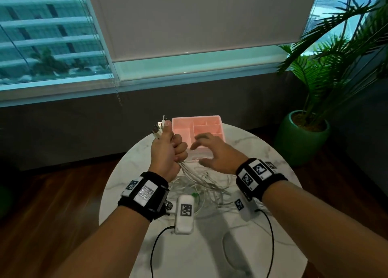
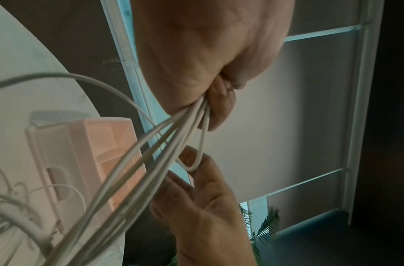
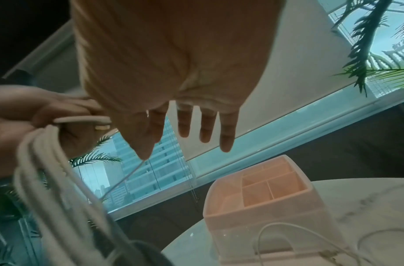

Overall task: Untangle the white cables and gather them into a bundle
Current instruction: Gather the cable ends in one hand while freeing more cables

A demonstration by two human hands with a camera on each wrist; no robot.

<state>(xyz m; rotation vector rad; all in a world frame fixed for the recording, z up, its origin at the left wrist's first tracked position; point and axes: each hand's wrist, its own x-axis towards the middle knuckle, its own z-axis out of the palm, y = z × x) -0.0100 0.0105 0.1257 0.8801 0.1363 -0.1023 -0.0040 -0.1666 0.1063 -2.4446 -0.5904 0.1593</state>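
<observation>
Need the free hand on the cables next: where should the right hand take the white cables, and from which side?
Take the white cables just below the left hand, where the strands run close together before fanning into the tangle on the table. Bring the open right hand in from the right, level with that stretch, and probably close the grip around all strands at once.

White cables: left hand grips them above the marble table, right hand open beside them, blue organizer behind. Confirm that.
Wrong on colour: the organizer is pink, as the head view shows. The left hand grips the white cables, right hand open.
</observation>
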